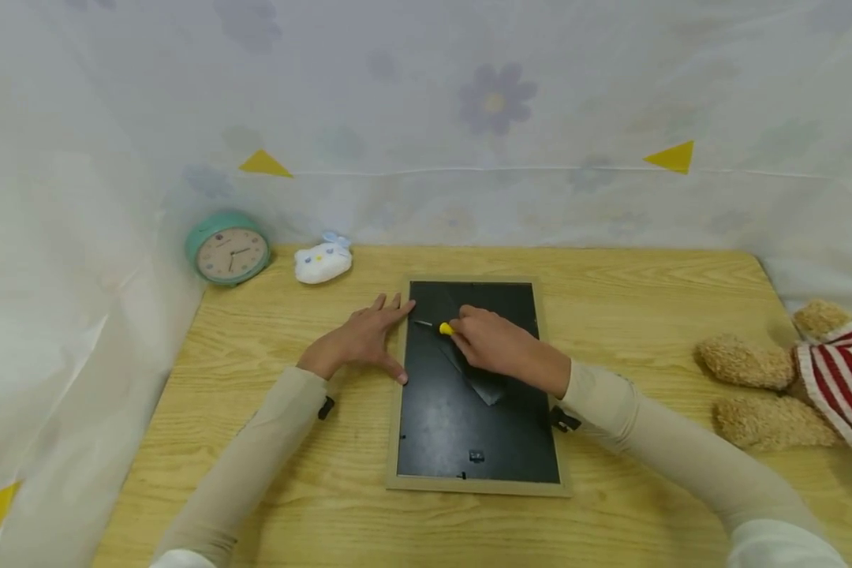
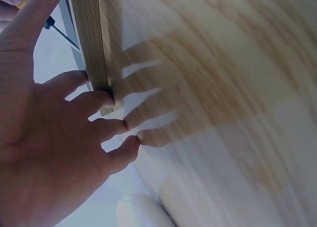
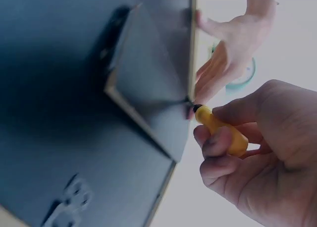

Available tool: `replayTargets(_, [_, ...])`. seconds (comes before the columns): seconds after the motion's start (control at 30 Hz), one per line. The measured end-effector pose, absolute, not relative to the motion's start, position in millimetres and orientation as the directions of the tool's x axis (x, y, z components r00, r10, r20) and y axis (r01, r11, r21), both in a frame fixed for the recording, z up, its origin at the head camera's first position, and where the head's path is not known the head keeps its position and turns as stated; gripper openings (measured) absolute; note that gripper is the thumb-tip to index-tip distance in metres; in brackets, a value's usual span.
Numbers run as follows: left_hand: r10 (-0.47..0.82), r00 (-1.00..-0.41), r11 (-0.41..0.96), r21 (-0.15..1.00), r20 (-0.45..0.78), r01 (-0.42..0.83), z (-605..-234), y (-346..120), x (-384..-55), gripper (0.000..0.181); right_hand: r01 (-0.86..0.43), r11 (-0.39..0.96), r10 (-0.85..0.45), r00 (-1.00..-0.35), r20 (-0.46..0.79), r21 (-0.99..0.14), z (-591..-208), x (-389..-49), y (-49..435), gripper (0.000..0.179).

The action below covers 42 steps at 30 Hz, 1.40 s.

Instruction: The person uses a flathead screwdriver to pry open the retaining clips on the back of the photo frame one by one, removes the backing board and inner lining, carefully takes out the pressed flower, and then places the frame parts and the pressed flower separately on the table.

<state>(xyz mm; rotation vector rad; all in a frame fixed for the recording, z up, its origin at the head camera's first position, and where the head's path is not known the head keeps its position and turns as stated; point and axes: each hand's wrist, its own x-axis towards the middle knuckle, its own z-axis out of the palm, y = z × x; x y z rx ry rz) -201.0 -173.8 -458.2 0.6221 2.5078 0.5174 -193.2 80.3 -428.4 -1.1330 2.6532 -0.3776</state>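
A picture frame (image 1: 440, 426) lies face down on the table, its black backing up inside a light wooden border. My left hand (image 1: 362, 339) rests at its left border with fingers spread; the left wrist view shows fingertips against the wooden edge (image 2: 88, 38). My right hand (image 1: 497, 343) grips a small screwdriver (image 1: 446, 328) by its yellow handle (image 3: 225, 133). Its metal shaft points left, with the tip near the backing's left edge; whether it touches a tab there I cannot tell. Beneath the right hand is the frame's black stand leg (image 3: 148, 83), partly hidden in the head view.
A teal alarm clock (image 1: 231, 251) and a white cat-faced plush (image 1: 323, 262) stand at the table's back left. A teddy bear (image 1: 838, 379) in a striped top lies at the right edge. Behind the table (image 1: 653, 315) hangs a flowered sheet (image 1: 426, 102).
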Motion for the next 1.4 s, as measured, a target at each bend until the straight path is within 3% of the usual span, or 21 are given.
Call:
replayTargets(0.4, [0.524,-0.766,0.814,0.484,-0.373,0.321,-457.9,-174.7,-200.0,0.131,-0.690,0.629,-0.752,-0.657,-0.053,-0.357,-443.7,-211.0,88.9,0.023])
replayTargets(0.7, [0.531,-0.757,0.810,0.493,-0.382,0.319,-455.4,-172.5,-199.7,0.130,-0.747,0.639,-0.765,-0.643,-0.044,-0.184,-436.9,-223.8,78.1,0.022])
replayTargets(1.1, [0.522,-0.762,0.812,0.496,-0.384,0.306,-456.6,-173.8,-201.3,0.130,-0.839,0.541,-0.830,-0.543,-0.129,0.049,-403.2,-237.9,45.6,0.013])
replayTargets(1.4, [0.522,-0.763,0.811,0.498,-0.381,0.307,-457.9,-174.4,-202.0,0.131,-0.876,0.475,-0.854,-0.483,-0.195,0.085,-390.7,-246.5,28.8,0.013])
